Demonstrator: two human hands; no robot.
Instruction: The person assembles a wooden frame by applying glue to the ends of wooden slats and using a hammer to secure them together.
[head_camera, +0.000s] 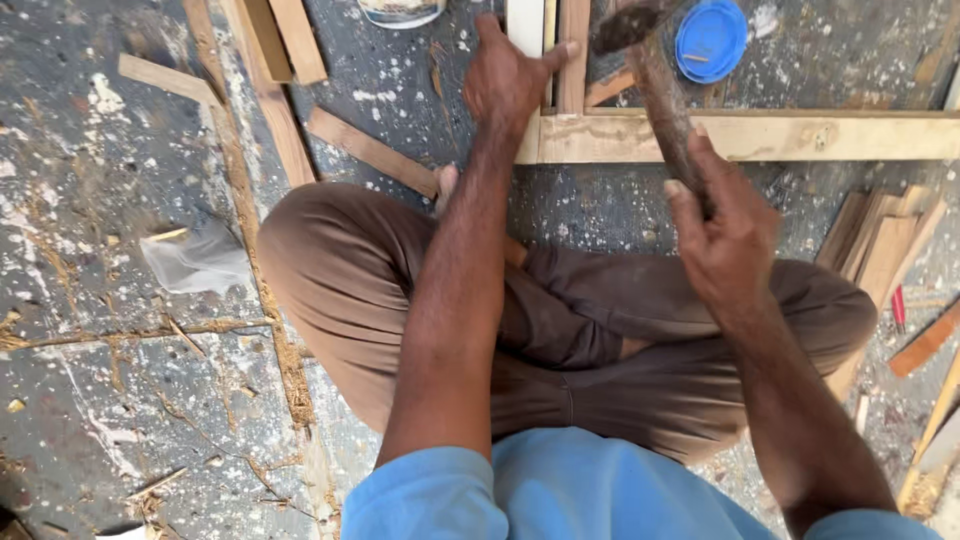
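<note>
Two bare hands worked a wooden frame (700, 135) that lay flat on the paint-spattered floor (120, 380) in front of a person seated cross-legged. The left hand (510, 80) pressed down on the frame's corner joint, where an upright member met the horizontal rail; its fingers (490, 30) were spread, the thumb stretched across the upright. The right hand (725, 235) was wrapped around the wooden handle of a hammer (660, 100), fingers curled tight about the shaft, with the dark head raised and blurred above the joint. The step in hand appeared to be hammering at the corner joint, though no nail could be made out. The next blow would call for the head to land squarely on the joint and stay off the left thumb, which lay just beside the line of the swing. Loose wood offcuts (880, 245) lay stacked near the right knee, a blue lid (712, 38) rested inside the frame, and a long batten (370, 150) lay beside the left forearm.
</note>
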